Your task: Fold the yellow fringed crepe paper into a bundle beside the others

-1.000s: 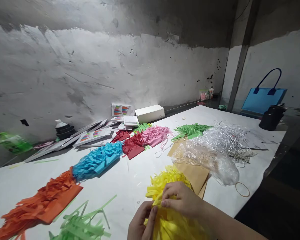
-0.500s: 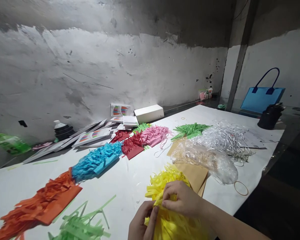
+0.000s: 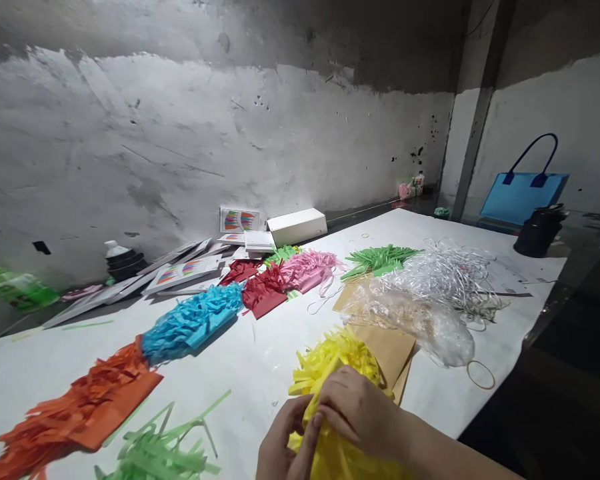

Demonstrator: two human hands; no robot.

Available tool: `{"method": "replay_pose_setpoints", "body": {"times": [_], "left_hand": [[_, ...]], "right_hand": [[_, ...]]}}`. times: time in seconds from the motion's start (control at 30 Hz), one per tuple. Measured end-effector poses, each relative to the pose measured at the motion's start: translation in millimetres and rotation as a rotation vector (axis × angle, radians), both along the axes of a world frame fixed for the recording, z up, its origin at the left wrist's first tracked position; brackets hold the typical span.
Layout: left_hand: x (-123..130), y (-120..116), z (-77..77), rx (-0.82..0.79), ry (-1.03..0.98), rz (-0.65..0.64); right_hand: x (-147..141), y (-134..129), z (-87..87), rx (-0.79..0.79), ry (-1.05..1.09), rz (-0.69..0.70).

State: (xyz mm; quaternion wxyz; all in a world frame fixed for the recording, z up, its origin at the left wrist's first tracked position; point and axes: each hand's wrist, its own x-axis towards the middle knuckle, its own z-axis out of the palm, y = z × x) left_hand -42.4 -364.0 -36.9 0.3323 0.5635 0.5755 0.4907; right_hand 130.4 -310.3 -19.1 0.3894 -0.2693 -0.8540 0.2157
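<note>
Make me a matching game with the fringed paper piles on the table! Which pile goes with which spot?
Things:
1. yellow fringed paper
2. orange fringed paper
3. blue fringed paper
4. pink fringed paper

Places:
A. between the orange and red piles
B. far back, near the white box
C. pinched by the left hand and right hand
D. at the table's near left end

Pairs: 1-C, 2-D, 3-A, 4-B
</note>
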Motion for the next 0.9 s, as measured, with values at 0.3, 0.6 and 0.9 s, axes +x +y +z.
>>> {"method": "replay_pose_setpoints", "body": {"times": [0.3,0.6,0.9], "left_hand": [[-14.1,10.7,-6.2,0.217,0.329,-0.103],[-25.4,15.4,-26.8,0.479,0.572,-0.103],[-38.1,21.3,-10.8,0.873,1.030,-0.035]], "right_hand": [[4.4,-3.6,3.3,0.143,0.002,-0.173],[0.7,-4.6,9.9,-0.213,-0.147,-0.198],[17.1,28.2,5.1,-0.681,0.443,-0.307]]}}
